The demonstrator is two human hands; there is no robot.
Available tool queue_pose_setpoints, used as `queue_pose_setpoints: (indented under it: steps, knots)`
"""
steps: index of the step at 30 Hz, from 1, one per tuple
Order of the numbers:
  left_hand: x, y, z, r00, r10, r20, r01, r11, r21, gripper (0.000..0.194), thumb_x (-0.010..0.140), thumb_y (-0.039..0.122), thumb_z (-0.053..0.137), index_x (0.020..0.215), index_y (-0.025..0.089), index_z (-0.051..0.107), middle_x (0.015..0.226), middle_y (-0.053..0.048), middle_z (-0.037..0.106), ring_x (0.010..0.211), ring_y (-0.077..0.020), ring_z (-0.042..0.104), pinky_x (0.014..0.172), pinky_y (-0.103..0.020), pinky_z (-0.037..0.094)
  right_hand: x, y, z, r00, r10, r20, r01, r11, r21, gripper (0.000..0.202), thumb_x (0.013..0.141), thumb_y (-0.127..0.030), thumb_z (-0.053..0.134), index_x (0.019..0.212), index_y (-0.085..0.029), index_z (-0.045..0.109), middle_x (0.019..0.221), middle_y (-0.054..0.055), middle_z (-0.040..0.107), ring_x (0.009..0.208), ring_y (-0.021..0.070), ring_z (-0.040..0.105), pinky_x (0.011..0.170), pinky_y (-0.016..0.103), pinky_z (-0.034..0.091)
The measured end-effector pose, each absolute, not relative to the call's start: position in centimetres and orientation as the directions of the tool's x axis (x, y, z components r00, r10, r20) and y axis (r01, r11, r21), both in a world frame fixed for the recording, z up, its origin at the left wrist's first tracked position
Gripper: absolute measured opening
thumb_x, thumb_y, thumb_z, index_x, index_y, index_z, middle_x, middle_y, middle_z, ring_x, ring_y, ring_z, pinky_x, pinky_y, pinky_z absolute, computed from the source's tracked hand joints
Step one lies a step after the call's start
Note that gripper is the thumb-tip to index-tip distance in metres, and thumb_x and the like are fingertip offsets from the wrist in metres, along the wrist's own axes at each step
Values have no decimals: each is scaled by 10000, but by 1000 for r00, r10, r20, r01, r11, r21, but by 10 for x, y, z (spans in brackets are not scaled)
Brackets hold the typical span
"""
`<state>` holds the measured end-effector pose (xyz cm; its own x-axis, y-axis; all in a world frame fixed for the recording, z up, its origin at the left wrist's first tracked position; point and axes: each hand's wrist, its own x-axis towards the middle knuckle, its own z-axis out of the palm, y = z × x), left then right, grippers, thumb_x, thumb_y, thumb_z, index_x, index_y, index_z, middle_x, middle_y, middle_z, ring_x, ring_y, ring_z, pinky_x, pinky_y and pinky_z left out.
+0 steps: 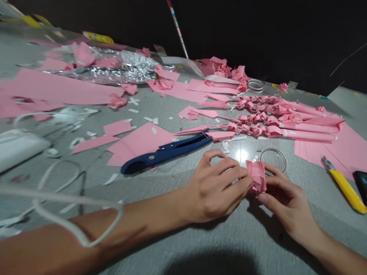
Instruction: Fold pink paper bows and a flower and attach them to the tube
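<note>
Between my two hands, just above the grey table, is a small folded piece of pink paper (pixel 257 176). My left hand (pixel 220 187) pinches its left side, fingers bent over it. From the right, my right hand (pixel 286 202) grips it between thumb and fingers. Right behind the paper lies a roll of clear tape (pixel 273 149), partly covered by my right hand. Beyond my left hand rests a dark blue handled tool (pixel 169 152). Further back, several pink paper chains (pixel 255 128) lie side by side, joined to rolled pink paper tubes (pixel 311 134).
At the right is a yellow box cutter (pixel 345 189) beside pink sheets (pixel 346 149). Crumpled silver foil (pixel 126 68) and pink scraps spread across the back left. A white cord (pixel 77 229) loops over my left forearm. A second tape roll (pixel 255 86) sits by the dark wall.
</note>
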<state>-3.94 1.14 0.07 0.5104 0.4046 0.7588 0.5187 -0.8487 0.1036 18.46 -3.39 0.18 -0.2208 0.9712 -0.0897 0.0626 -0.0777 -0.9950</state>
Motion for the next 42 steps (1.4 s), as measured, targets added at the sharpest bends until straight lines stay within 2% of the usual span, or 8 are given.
queue_pose_setpoints:
  steps: [6, 16, 22, 27, 34, 42]
  knots:
    - [-40, 11, 2, 519, 397, 757, 518, -850, 92, 125, 941, 107, 662, 1004, 213, 687, 863, 26, 807, 776, -178, 685, 900, -434, 415, 184, -34, 3, -219, 970, -102, 54, -92, -994, 162, 925, -439, 848, 1041, -327, 851, 1516, 86, 608, 1190, 283, 735, 932, 421, 658]
    - [-38, 11, 0, 479, 441, 759, 509, -844, 169, 78, 984, 141, 644, 1005, 199, 691, 863, 16, 798, 767, -178, 677, 906, -443, 418, 185, -34, 2, -217, 972, -94, 64, -82, -995, 154, 927, -423, 848, 1048, -329, 856, 1510, 82, 617, 1173, 265, 740, 921, 388, 654]
    - [-39, 10, 0, 500, 406, 765, 513, -851, 116, 120, 945, 118, 650, 1011, 204, 702, 852, 21, 801, 771, -179, 683, 896, -439, 408, 184, -34, 2, -214, 972, -98, 57, -88, -995, 175, 917, -428, 853, 1035, -298, 850, 1516, 104, 609, 1185, 271, 734, 882, 373, 668]
    - [-38, 11, 1, 494, 402, 770, 516, -849, 112, 77, 923, 114, 685, 966, 177, 695, 835, 8, 791, 744, -188, 692, 871, -446, 421, 184, -35, 2, -223, 970, -97, 73, -82, -994, 161, 931, -412, 838, 1052, -306, 850, 1527, 97, 601, 1148, 254, 746, 861, 353, 664]
    - [-37, 11, 2, 481, 413, 773, 507, -851, 138, 100, 920, 96, 675, 972, 176, 705, 837, 4, 793, 743, -183, 695, 879, -440, 420, 183, -35, 2, -199, 974, -106, 89, -90, -992, 199, 914, -465, 846, 1033, -305, 850, 1513, 98, 612, 1149, 272, 743, 849, 375, 674]
    - [-38, 12, 1, 474, 432, 767, 497, -850, 172, 59, 935, 140, 701, 974, 184, 712, 847, 7, 788, 751, -188, 692, 881, -445, 421, 184, -35, 2, -204, 974, -103, 88, -86, -992, 180, 915, -439, 851, 1034, -303, 851, 1535, 99, 601, 1183, 286, 736, 880, 394, 668]
